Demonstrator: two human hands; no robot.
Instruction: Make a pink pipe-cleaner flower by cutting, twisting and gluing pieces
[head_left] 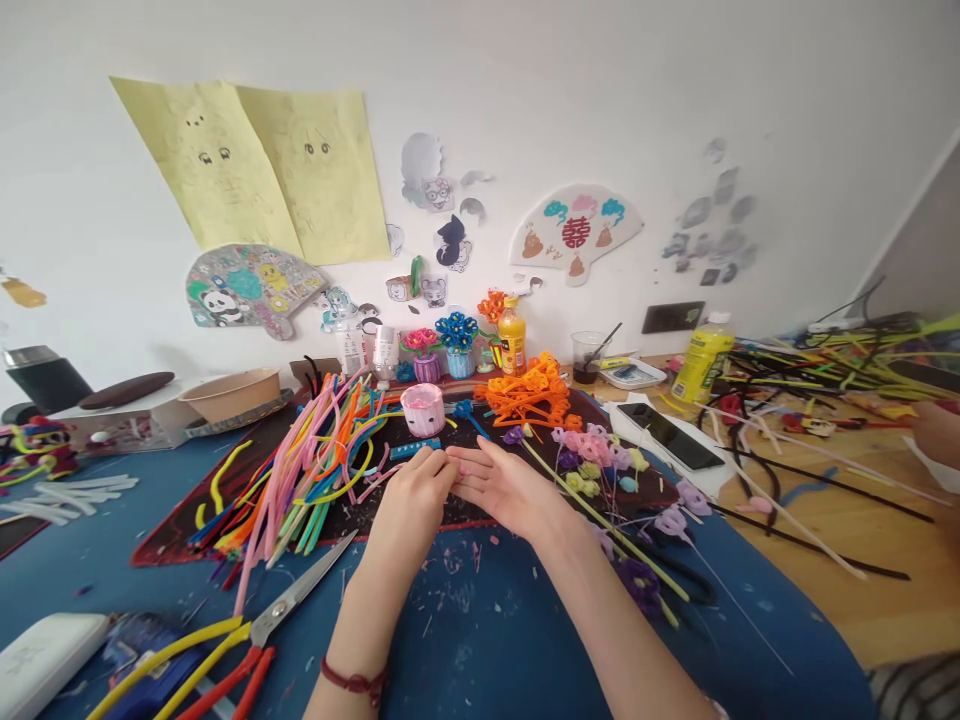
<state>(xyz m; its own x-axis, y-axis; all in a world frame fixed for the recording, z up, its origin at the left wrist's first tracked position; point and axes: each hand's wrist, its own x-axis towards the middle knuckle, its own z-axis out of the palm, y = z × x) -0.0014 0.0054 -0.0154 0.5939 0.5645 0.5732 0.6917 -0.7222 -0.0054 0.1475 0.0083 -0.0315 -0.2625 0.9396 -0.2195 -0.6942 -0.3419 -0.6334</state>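
the left hand (pixel 417 494) and the right hand (pixel 504 490) meet over the near edge of a dark mat (pixel 171 520), their fingertips touching. the left fingers are curled in with the tips drawn together; the right hand is stretched out flatter, its fingers lying side by side and pointing left. a fleck of pink seems to show where they meet — too small to make out, so i cannot tell whether either grip is clamped on anything.

just to the far side of the hands, on the mat, stands a small pink pot (pixel 422 412). it is short and round, with a fuzzy wall ribbed up and down in pale pink, a deeper pink at the top, and a couple of dark marks low on its front. a blue-green strip (pixel 414 448) with pale lettering lies between pot and hands.

to the left spreads a loose bundle of pipe cleaners (pixel 274 470) in pink, orange, blue, yellow and green; nearer, yellow-handled scissors (pixel 280 608) lie with blades pointing far and right. to the far right of the pot sits a tangled heap of orange pipe cleaners (pixel 534 392) — and nearer, beside the right hand, small purple, pink and yellow looped flowers (pixel 589 445).
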